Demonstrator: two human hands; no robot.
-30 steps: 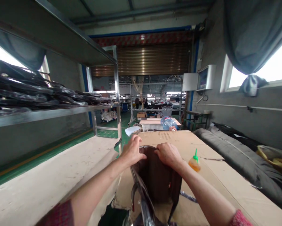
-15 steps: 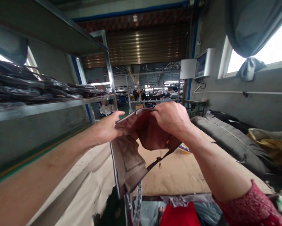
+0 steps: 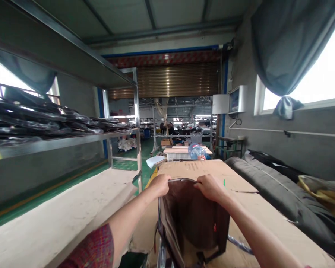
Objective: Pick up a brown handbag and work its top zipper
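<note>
A dark brown bag (image 3: 193,219) stands with its mouth toward me on the cardboard-covered table (image 3: 262,212). My left hand (image 3: 160,185) grips the bag's top edge at its left corner. My right hand (image 3: 212,188) grips the same edge further right. Between them the bag's opening is spread and its dark inside shows. A small green cap (image 3: 224,182) peeks out just behind my right hand; what it belongs to is hidden.
A metal shelf rack (image 3: 72,134) on the left carries black wrapped items. Rolls of dark grey fabric (image 3: 270,186) lie along the table's right edge under the window. A water bottle (image 3: 197,152) and boxes sit further ahead, before a doorway with a raised roller shutter.
Half a second ago both hands held the bag lifted up in front of me; now it is back down on the cardboard, still held by its top edge.
</note>
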